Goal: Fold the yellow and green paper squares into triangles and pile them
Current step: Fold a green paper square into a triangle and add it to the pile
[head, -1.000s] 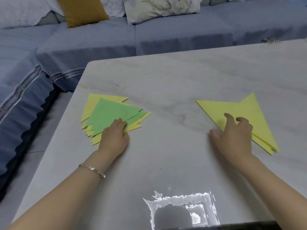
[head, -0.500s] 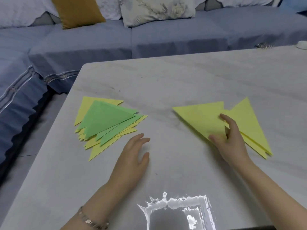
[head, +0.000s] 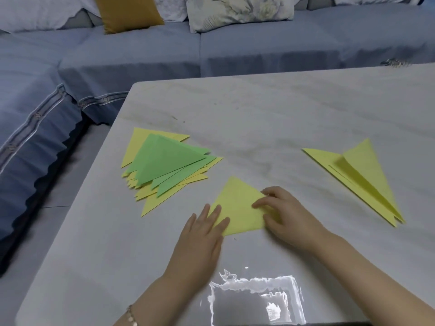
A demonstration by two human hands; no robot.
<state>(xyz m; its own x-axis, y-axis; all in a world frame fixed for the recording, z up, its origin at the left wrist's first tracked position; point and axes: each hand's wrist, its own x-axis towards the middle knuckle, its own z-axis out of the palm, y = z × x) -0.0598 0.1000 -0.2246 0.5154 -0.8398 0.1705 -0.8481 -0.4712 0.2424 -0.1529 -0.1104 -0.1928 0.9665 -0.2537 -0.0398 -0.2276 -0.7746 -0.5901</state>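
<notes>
Lest the yellow paper triangle [head: 237, 208] beside the green-topped paper pile [head: 164, 161] slide, a flat left hand [head: 202, 241] pins it; whether the right hand [head: 287, 215] grips it, I cannot tell.

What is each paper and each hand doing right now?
yellow paper: flat on the table, touched by both hands.
left hand: fingers straight, resting on the paper's left edge.
right hand: fingers bent over the paper's right corner; grip unclear.
pile of triangles: folded, loosely stacked, green on top, untouched.
yellow sheets: stacked at right, top flap lifted, untouched.
</notes>
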